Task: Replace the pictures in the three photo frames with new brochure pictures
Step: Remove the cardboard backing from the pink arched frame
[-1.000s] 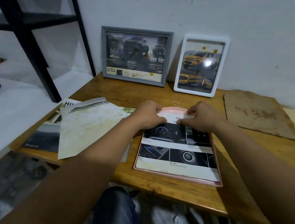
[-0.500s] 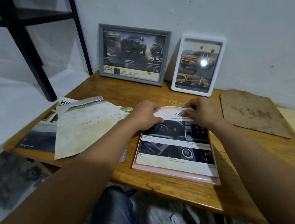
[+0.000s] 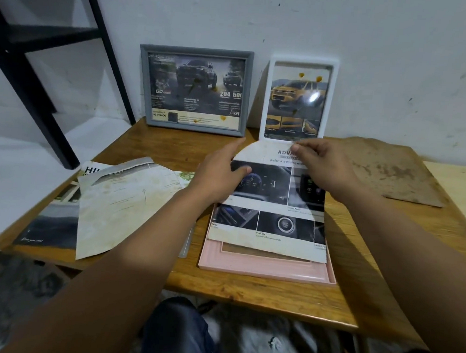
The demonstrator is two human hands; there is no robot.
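A pink photo frame (image 3: 263, 268) lies flat on the wooden table (image 3: 245, 291). Over it a brochure picture (image 3: 274, 204) of car interior details is raised at its far edge. My left hand (image 3: 221, 170) grips the picture's left side, thumb on top. My right hand (image 3: 322, 164) pinches its top edge. A grey frame (image 3: 147, 86) with a dark truck picture and a white frame (image 3: 332, 100) with a yellow car picture lean upright against the wall behind.
Loose stained brochure sheets (image 3: 121, 203) and a dark brochure (image 3: 46, 225) lie at the table's left. A brown backing board (image 3: 399, 172) lies at the right rear. A black metal shelf frame (image 3: 32, 96) stands at the left.
Both hands have lifted the picture's far edge up off the pink frame; a second ago it lay flat inside. The frame's near inner rim now shows.
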